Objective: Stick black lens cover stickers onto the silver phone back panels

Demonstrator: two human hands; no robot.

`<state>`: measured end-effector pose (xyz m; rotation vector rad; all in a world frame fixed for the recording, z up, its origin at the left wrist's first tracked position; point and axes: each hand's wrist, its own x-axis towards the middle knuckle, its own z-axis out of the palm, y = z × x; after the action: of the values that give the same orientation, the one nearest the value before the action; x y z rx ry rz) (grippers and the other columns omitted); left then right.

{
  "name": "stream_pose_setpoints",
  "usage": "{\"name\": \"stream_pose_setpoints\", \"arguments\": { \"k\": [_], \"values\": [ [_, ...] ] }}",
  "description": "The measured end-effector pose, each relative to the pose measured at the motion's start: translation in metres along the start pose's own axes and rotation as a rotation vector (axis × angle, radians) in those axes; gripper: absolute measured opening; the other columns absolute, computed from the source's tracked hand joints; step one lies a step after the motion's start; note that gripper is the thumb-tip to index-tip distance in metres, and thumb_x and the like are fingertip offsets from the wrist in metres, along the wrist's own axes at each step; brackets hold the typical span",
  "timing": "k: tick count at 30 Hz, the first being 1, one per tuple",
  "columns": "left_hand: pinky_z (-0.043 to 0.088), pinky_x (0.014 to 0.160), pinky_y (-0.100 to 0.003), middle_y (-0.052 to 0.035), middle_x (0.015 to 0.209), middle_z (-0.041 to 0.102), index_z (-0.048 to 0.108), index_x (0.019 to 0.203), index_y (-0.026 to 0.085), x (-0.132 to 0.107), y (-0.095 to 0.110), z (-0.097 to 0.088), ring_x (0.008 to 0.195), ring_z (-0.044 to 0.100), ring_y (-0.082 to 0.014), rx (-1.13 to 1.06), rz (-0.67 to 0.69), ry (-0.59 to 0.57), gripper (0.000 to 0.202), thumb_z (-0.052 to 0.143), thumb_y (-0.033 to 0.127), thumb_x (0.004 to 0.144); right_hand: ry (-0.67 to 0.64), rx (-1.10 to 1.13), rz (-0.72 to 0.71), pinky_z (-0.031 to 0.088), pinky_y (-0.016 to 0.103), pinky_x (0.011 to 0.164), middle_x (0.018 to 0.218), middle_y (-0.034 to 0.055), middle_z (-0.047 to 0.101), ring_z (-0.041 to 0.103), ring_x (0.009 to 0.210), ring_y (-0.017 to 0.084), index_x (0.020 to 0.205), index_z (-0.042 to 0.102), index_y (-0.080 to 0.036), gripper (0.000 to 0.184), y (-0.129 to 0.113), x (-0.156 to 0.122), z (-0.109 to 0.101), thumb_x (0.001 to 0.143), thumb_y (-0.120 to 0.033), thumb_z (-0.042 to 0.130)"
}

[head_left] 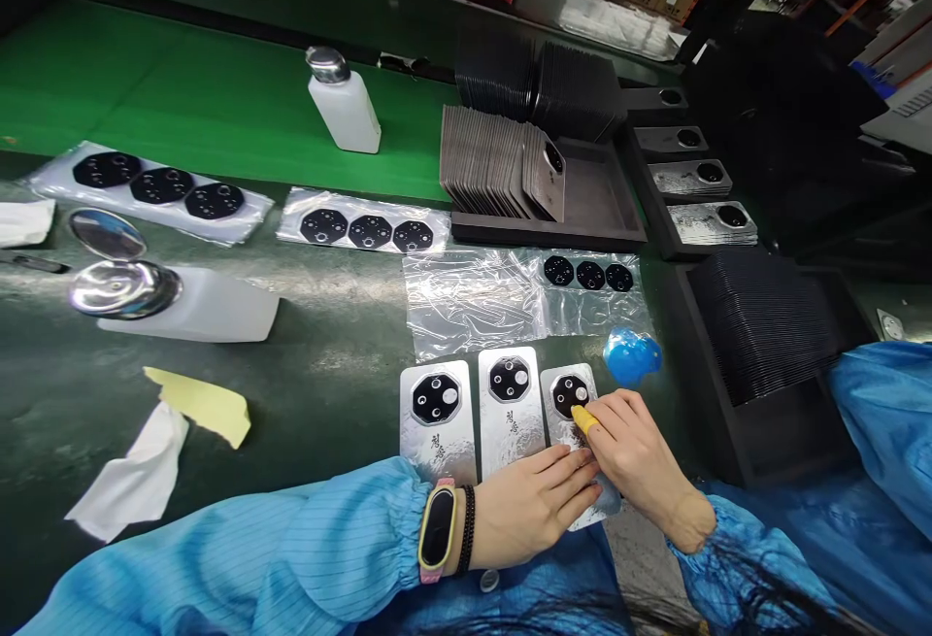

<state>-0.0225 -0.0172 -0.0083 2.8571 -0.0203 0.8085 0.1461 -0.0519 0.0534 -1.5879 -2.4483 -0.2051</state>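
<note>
Three silver phone back covers lie in a row at the table's front edge: a left cover [437, 437], a middle cover [512, 413] and a right cover [553, 430]. Each bears a black octagonal camera plate with round holes. My left hand [528, 505] lies with fingers outstretched across the lower part of the right cover. At that cover's black camera plate [565, 397], the yellow finger cot on my right hand's [633, 456] index finger touches the lower right edge. The other right fingers are curled; whatever lies beneath them is hidden.
Plastic film [473, 301] carrying black octagonal plates lies behind the covers. A blue piece [632, 355] sits near my right hand. Two pump bottles, one upright [346, 107] and one nearer [211, 304], stand left. Trays of covers [604, 189] and a dark tray [728, 422] flank the right.
</note>
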Motion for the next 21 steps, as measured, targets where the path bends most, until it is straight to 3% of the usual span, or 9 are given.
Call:
{"name": "stream_pose_setpoints", "arguments": {
  "k": [6, 13, 21],
  "values": [
    [0.041, 0.1, -0.035, -0.0114, 0.12, 0.066, 0.06, 0.119, 0.007, 0.0, 0.0, -0.002, 0.115, 0.058, -0.022, -0.009, 0.015, -0.035, 0.031, 0.04, 0.018, 0.097, 0.03, -0.066, -0.128, 0.042, 0.033, 0.071, 0.068, 0.0049, 0.06, 0.049, 0.07, 0.017, 0.073, 0.061, -0.015, 0.037, 0.003, 0.003, -0.002, 0.092, 0.0, 0.033],
    [0.043, 0.099, -0.034, -0.0115, 0.121, 0.065, 0.059, 0.12, 0.008, 0.001, -0.002, -0.002, 0.116, 0.057, -0.0218, 0.008, 0.034, -0.09, 0.031, 0.044, 0.02, 0.096, -0.065, -0.134, -0.209, 0.041, 0.034, 0.073, 0.064, 0.004, 0.053, 0.044, 0.067, 0.018, 0.059, 0.055, -0.018, 0.044, 0.006, 0.011, -0.007, 0.09, 0.003, 0.032],
    [0.043, 0.098, -0.035, -0.013, 0.121, 0.065, 0.059, 0.12, 0.007, 0.001, -0.003, -0.002, 0.116, 0.057, -0.0226, 0.009, 0.047, -0.09, 0.031, 0.044, 0.019, 0.096, -0.018, -0.137, -0.241, 0.043, 0.034, 0.071, 0.061, 0.0037, 0.053, 0.046, 0.065, 0.017, 0.056, 0.054, -0.018, 0.045, 0.009, 0.012, -0.006, 0.09, 0.003, 0.033]
  ]
}}
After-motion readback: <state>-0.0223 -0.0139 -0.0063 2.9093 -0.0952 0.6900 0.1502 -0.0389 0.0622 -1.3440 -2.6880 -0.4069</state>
